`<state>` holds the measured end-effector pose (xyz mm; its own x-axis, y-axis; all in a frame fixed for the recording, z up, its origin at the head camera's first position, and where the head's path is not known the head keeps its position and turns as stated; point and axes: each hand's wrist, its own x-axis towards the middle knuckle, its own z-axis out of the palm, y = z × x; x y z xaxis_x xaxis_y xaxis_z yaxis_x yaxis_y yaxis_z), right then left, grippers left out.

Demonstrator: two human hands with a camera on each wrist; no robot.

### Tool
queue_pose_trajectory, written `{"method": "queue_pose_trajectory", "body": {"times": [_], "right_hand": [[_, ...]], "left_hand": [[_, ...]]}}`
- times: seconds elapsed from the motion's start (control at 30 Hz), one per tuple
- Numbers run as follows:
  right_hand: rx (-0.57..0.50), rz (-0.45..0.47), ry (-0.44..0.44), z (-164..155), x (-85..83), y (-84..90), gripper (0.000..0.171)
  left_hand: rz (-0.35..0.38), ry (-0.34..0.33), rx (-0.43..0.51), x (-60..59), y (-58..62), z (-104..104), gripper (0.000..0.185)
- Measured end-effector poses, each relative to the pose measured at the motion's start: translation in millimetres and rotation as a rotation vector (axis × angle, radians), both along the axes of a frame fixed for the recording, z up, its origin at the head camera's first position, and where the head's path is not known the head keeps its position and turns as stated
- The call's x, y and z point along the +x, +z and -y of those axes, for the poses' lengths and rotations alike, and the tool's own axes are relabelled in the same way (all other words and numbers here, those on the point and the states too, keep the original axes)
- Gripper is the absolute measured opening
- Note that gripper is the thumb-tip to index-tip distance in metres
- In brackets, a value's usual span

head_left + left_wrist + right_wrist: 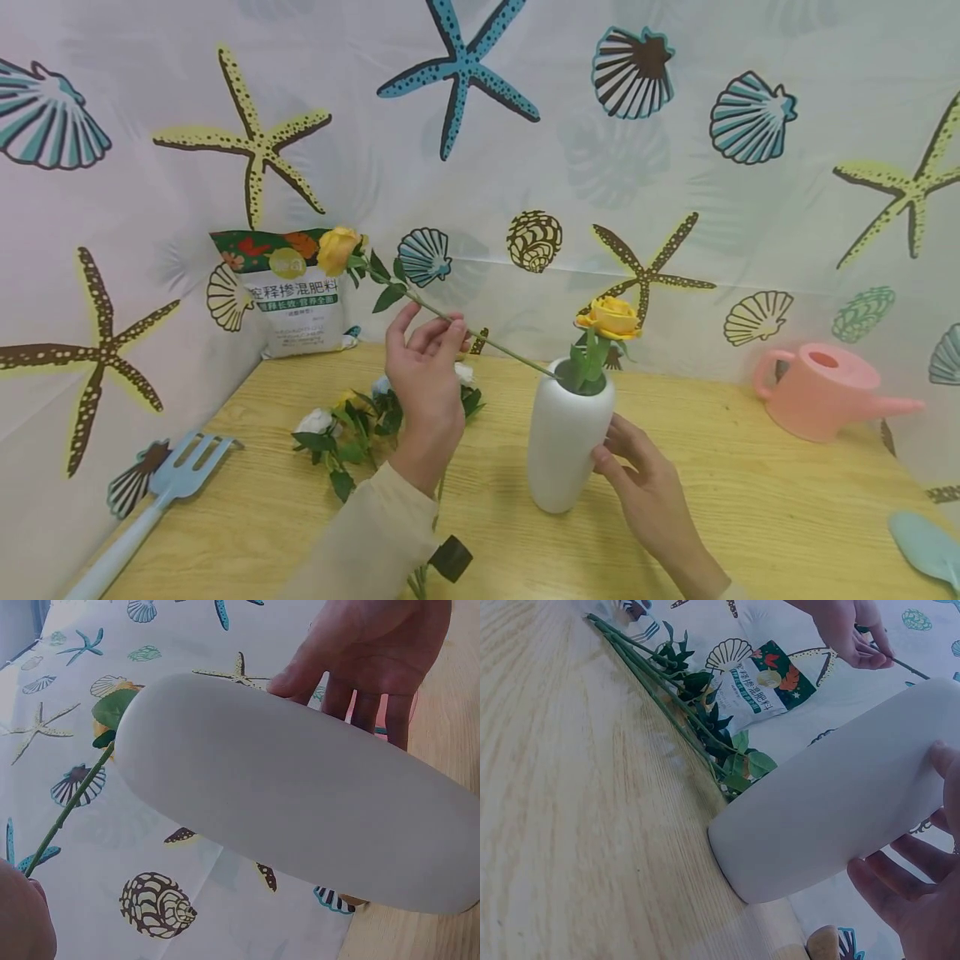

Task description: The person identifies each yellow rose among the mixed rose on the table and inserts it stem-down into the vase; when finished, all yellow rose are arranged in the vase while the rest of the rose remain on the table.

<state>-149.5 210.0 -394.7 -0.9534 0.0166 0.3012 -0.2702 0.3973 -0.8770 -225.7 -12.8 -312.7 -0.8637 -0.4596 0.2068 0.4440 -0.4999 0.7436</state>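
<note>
My left hand [431, 387] pinches the green stem of a yellow rose [339, 250]. The bloom points up and left, and the stem slants down to the mouth of a white vase [566, 450]. Another yellow rose [611, 318] stands in that vase, its leaves at the rim. On the vase's right side, my right hand [651, 492] holds it with the thumb in front and fingers behind. Seen from the right wrist, the vase [832, 802] has its base on the wooden table. The stem's lower end is hidden at the vase's mouth.
Several artificial flowers [352, 433], white, yellow and pale blue, lie left of the vase. A fertilizer bag [300, 321] leans at the back left. There is a pale blue fork [176, 479] on the left, a pink watering can [825, 392] and a pale blue tool [926, 546] on the right.
</note>
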Motion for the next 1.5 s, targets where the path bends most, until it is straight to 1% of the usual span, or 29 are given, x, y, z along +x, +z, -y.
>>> {"method": "queue_pose_trajectory", "body": {"times": [0.23,0.37,0.53,0.7,0.8,0.97,1.13,1.3,1.5], "right_hand": [[0.003,0.030,-0.007,0,0.0,1.0,0.048],[0.001,0.025,-0.005,0,0.3,1.2,0.048],[0.004,0.020,-0.010,0,0.5,0.4,0.048],[0.004,0.019,-0.015,0,0.4,-0.1,0.047],[-0.001,0.015,-0.012,0,0.4,0.0,0.047],[-0.007,-0.002,-0.005,1,0.6,0.3,0.046],[-0.002,0.016,-0.013,0,0.6,0.2,0.047],[0.002,0.014,-0.010,-1,-0.1,-1.6,0.047],[0.002,0.008,-0.004,-1,-0.3,-1.8,0.047]], "left_hand": [[-0.017,-0.029,-0.075,2.5,0.4,-13,0.055],[-0.042,-0.051,-0.111,2.5,0.2,-19,0.057],[-0.057,-0.087,-0.171,2.3,0.4,-27,0.057],[-0.059,-0.095,-0.294,1.3,-2.4,-34,0.055],[-0.065,-0.110,-0.359,1.7,-2.3,-37,0.053],[-0.091,-0.133,-0.416,1.7,-3.2,-41,0.052],[-0.121,-0.161,-0.477,0.5,-4.6,-42,0.051],[-0.143,-0.182,-0.601,0.4,-7.3,-43,0.049],[-0.195,-0.170,-0.737,5.3,-8.9,-44,0.046]]}}
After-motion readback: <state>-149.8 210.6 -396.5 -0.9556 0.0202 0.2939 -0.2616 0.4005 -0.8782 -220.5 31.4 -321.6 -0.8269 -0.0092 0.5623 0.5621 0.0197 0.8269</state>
